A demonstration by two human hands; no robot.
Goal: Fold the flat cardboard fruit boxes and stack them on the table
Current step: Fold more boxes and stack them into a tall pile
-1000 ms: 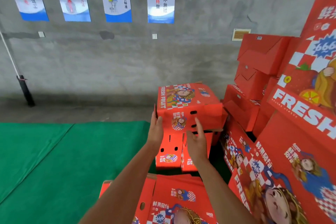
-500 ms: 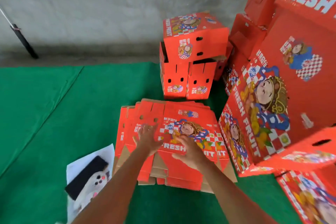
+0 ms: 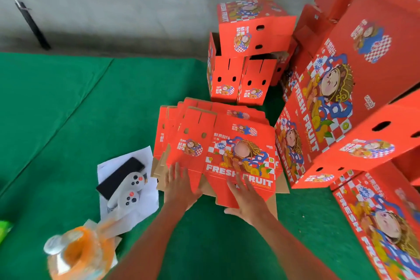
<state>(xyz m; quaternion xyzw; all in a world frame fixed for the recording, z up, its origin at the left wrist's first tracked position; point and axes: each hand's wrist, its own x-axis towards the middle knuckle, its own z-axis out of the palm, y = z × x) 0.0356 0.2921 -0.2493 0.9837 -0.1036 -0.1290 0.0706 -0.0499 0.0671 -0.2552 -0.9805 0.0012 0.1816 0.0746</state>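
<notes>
A pile of flat red cardboard fruit boxes (image 3: 218,141) lies on the green table cover (image 3: 68,120) in front of me. My left hand (image 3: 179,188) rests with spread fingers on the near left flaps of the top flat box. My right hand (image 3: 245,200) lies flat on its near right edge, fingers straight. Behind the pile stand folded red boxes (image 3: 238,82), with one folded box (image 3: 254,27) set on top of them.
Large stacks of red fruit boxes (image 3: 341,98) fill the right side. A white sheet (image 3: 145,209) on the left carries a black phone (image 3: 120,177) and two white controllers (image 3: 129,188). A plastic bottle with orange wrapping (image 3: 75,254) lies near the bottom left. A grey wall is behind.
A second ago both hands were on the folded box atop the small stack. They let go and came down onto the flat pile, now sliding to its near edge. My view tilted down.
</notes>
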